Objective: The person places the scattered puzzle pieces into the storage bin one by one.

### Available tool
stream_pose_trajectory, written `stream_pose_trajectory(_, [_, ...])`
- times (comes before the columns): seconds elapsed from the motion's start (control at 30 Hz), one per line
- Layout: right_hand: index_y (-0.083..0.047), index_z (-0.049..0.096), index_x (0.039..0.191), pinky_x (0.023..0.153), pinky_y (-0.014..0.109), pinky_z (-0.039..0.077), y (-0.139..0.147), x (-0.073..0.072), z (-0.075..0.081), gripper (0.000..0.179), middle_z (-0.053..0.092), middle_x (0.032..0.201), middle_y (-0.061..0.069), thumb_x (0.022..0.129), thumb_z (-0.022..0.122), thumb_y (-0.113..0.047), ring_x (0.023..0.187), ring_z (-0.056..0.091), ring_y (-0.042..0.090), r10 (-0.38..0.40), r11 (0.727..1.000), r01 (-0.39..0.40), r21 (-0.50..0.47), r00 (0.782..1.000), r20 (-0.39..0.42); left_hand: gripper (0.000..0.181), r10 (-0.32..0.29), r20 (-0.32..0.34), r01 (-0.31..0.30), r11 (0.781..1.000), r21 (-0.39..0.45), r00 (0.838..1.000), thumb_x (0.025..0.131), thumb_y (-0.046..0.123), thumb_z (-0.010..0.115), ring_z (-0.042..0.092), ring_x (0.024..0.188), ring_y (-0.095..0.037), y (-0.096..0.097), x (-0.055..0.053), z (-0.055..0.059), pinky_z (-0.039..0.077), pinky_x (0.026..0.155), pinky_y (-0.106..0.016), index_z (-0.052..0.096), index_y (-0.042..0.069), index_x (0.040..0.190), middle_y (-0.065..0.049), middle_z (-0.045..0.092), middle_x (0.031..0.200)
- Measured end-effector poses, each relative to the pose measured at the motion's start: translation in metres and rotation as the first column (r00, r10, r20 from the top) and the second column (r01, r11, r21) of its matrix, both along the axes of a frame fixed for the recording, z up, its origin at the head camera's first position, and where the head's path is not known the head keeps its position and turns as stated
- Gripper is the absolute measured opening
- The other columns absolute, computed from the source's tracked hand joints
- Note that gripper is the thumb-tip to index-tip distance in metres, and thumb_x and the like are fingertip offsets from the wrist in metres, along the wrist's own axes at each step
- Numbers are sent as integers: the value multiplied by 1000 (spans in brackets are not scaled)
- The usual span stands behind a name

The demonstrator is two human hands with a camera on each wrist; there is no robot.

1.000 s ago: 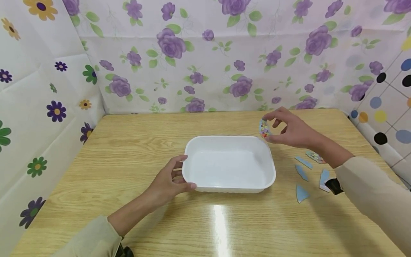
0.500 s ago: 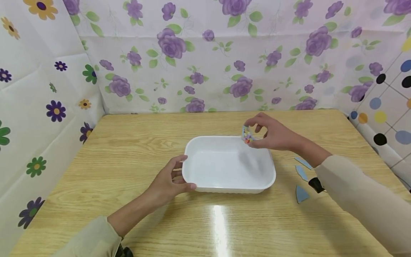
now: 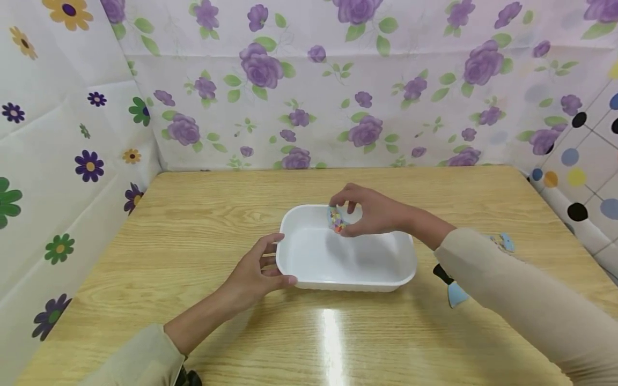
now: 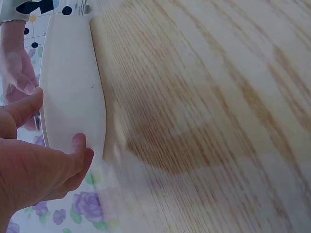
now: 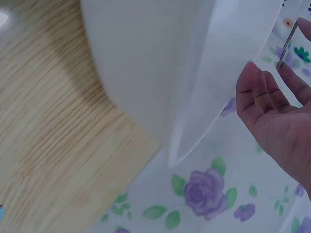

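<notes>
No text, label, brand, number or sign can be read in the head view. The same applies to both wrist views.

Purple-rose sheet point(image 3: 328, 86) behind 1 wooden table point(image 3: 212, 212), glare point(image 3: 332, 343) on its near side

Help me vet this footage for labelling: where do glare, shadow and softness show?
Head view: glare streaks the table, and a soft shadow lies inside the white tray below the right grip; left wrist view: dim, with a shadow patch on the table; right wrist view: dim, the tray's wall soft, a bright spot at top left.
</notes>
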State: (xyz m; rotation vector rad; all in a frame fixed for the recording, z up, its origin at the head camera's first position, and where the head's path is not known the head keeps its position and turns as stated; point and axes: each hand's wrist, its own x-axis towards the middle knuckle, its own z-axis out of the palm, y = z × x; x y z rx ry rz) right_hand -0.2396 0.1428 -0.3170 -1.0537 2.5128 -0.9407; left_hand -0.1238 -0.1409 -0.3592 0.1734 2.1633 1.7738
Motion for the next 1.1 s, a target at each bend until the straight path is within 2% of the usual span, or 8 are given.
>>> stream_pose_trajectory(0.2, [-12,58,128,77,34,51,-21,1,-1,54,51,114,6,78,77,-21,101,52,24,54,997,-53,56,998,-21,92,-4,5,4,1000,16,1000,77,8,81,55,120,-36,0,-1,0,55,92,-34,25,15,149,-19,37,140])
stream_pose_trajectory(0.43, [-10,58,127,79,34,53,-38,0,0,53,51,117,13,78,77,-21,104,54,30,87,990,-84,114,996,-18,92,7,10,-7,1000,10,1000,77,6,81,55,120,-36,0,-1,0,55,91,-34,25,15,149,-19,37,140])
stream_pose_trajectory(0.67, [-10,60,125,80,33,53,-51,-3,2,51,52,115,13,79,76,-25,103,55,30,106,977,-99,190,994,-27,92,0,5,0,1000,18,1000,77,7,81,55,121,-36,0,-1,0,55,91,-34,25,14,149,-19,37,140])
stream_pose_trajectory(1.1, [-9,62,122,80,33,52,-67,-7,1,48,52,116,14,79,74,-25,104,56,32,112,965,-102,241,993,-32,92,-15,-3,15,999,29,1000,77,9,81,54,120,-37,-1,-1,-1,54,92,-34,24,12,149,-20,37,140])
